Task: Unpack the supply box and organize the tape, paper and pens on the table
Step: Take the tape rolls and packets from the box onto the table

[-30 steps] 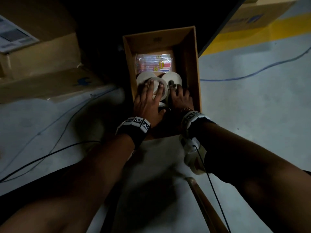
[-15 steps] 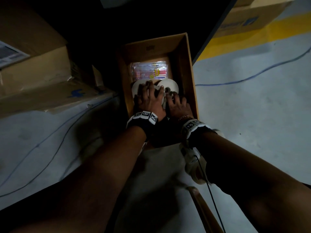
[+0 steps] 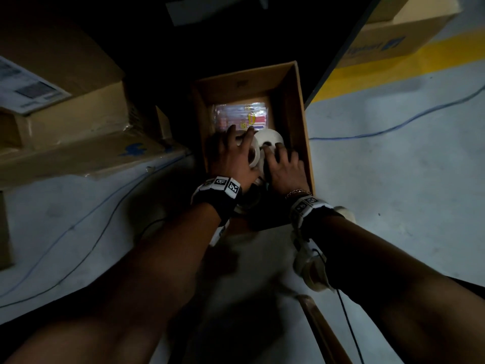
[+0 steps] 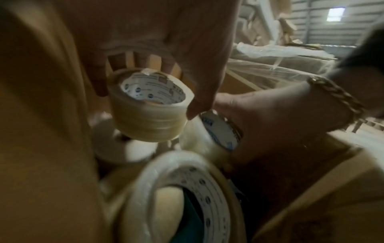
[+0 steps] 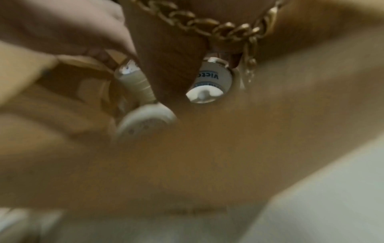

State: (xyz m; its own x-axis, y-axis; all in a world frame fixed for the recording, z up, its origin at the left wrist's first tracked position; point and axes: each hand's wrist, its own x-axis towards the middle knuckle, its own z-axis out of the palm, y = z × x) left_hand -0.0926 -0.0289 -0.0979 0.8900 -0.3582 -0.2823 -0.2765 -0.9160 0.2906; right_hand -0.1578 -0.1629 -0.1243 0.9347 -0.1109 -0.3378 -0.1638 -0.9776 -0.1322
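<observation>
An open cardboard supply box [image 3: 298, 109] stands on the floor. At its far end lies a clear packet of colourful items [image 3: 240, 118], with several pale tape rolls nearer me. My left hand [image 3: 241, 144] is inside the box. In the left wrist view its fingers and thumb grip a beige tape roll [image 4: 149, 113], held above a white roll [image 4: 124, 148]. My right hand [image 3: 282, 160], with a chain bracelet, is curled round a clear tape roll [image 4: 207, 131] beside it. Another white roll [image 3: 270, 137] shows past its fingers. The right wrist view is blurred.
Larger cardboard boxes [image 3: 65, 106] sit at the left, and another box [image 3: 393, 35] at the top right by a yellow floor stripe [image 3: 393, 64]. Cables [image 3: 393, 127] run over the pale floor. A wooden handle [image 3: 322, 332] lies near my right forearm.
Both hands stayed in the box on the tape rolls. My left fingers have reached further over their roll and closed round it. The view has shifted slightly.
</observation>
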